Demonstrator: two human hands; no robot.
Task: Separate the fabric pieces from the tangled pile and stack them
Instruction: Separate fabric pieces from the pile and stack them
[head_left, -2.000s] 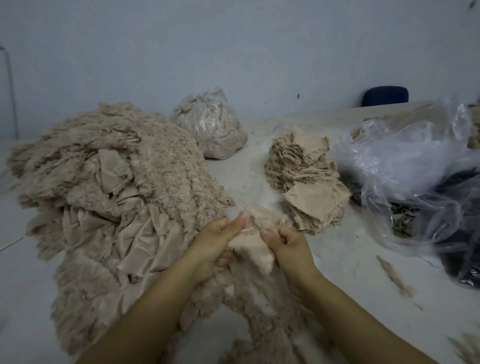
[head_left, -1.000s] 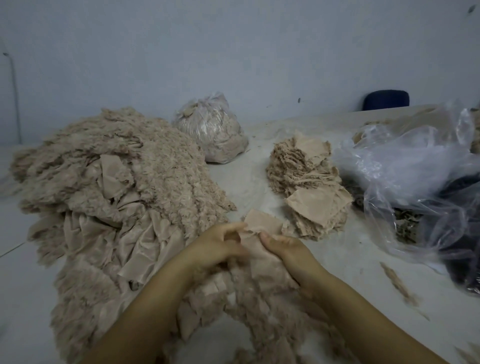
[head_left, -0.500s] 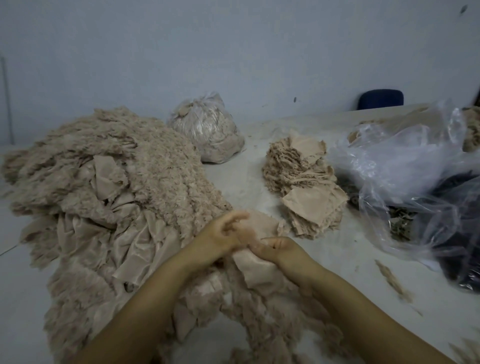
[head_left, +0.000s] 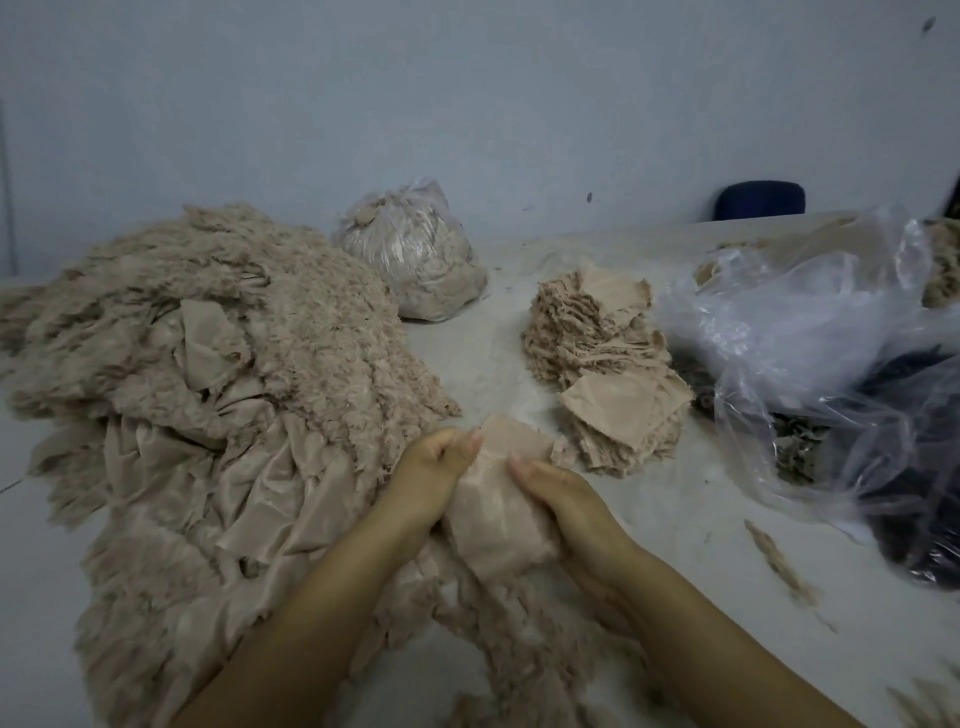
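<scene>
This looked like a small textile or garment workroom rather than a home. A broad pale desk (head_left: 649, 525) carried bulk material: a huge tangled pile (head_left: 208, 395) of beige frayed fabric on the left, a stack (head_left: 608, 374) of separated cut pieces farther back, and a tied clear bag (head_left: 410, 254) packed with the same scraps. Loose crumpled plastic bags (head_left: 810, 332) lay on the right, one holding dark material. Lint and fibre scraps dusted the surface. A bare, scuffed blue-grey wall (head_left: 467, 104) stood behind, with the top of a dark blue chair (head_left: 761, 200) showing beyond the desk.
</scene>
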